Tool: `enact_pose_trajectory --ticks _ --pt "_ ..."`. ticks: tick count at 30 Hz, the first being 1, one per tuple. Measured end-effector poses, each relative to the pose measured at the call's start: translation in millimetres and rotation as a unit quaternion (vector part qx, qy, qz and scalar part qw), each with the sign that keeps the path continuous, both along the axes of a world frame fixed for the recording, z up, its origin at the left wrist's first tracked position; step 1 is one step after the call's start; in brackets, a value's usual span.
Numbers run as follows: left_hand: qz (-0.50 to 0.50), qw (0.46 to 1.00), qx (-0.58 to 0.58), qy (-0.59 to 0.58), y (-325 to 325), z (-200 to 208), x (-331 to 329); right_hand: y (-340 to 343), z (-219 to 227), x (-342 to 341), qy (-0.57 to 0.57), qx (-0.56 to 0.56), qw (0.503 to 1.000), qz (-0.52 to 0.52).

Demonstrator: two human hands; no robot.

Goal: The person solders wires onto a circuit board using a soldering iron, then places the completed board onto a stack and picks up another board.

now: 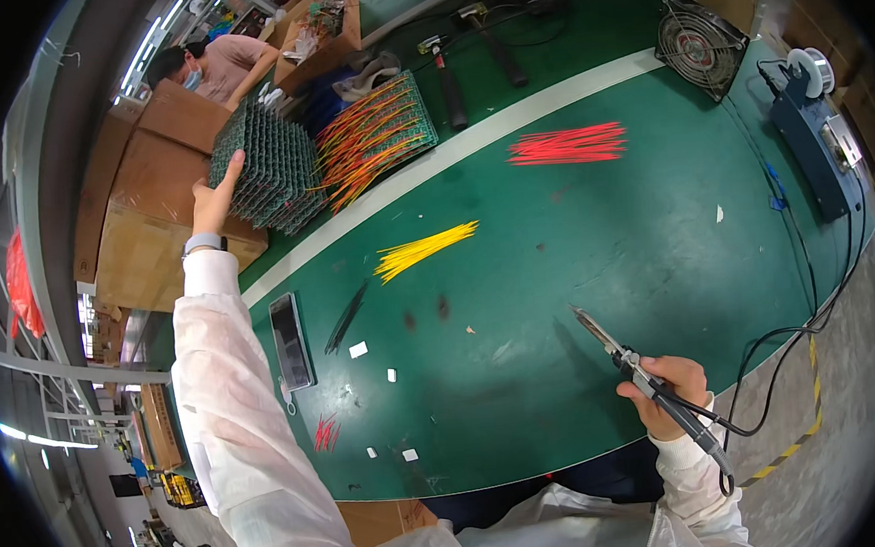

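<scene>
My right hand [671, 396] is closed around a soldering iron [655, 389] with a metal front end and a black cable. Its tip points up and left, over the green table mat. At the far left my outstretched left hand [215, 202] grips the near side of a stack of green circuit boards [269, 173], its thumb side showing and some fingers hidden. Right of that stack, a green board [413, 115] carries many orange, red and yellow wires [364, 143]. Yellow wires [426, 249] lie in a bundle mid-table, and red wires [568, 145] lie farther back.
A phone [291, 341], black wires [345, 319], short red wires [326, 433] and small white pieces lie at left. A fan [701, 47] and a blue soldering station [812, 140] with a solder spool stand at right. Cardboard boxes [159, 230] flank the stack; a masked person sits beyond.
</scene>
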State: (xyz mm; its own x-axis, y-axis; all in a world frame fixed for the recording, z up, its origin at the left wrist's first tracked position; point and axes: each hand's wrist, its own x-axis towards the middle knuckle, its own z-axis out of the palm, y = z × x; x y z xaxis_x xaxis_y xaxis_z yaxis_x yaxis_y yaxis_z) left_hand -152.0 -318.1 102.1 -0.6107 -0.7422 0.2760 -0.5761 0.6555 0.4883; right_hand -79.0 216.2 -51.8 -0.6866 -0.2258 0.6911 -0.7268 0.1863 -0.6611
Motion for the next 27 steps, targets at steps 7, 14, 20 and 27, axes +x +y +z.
enact_pose_trajectory --ticks 7,14,20,27 --pt "-0.031 0.996 0.044 -0.078 -6.4 10.9 -15.3 -1.5 4.0 2.3 -0.05 0.022 0.998 -0.029" --pt "0.026 0.997 -0.053 -0.046 -41.5 23.9 -5.2 -5.1 4.1 4.8 -0.071 0.003 0.997 -0.037" --pt "-0.24 0.924 0.231 0.189 52.6 22.6 56.4 -0.6 1.4 1.6 -0.035 -0.008 0.999 -0.023" --pt "-0.445 0.632 0.617 0.152 144.5 -29.4 147.4 -1.8 0.8 4.5 -0.025 -0.01 0.999 -0.024"
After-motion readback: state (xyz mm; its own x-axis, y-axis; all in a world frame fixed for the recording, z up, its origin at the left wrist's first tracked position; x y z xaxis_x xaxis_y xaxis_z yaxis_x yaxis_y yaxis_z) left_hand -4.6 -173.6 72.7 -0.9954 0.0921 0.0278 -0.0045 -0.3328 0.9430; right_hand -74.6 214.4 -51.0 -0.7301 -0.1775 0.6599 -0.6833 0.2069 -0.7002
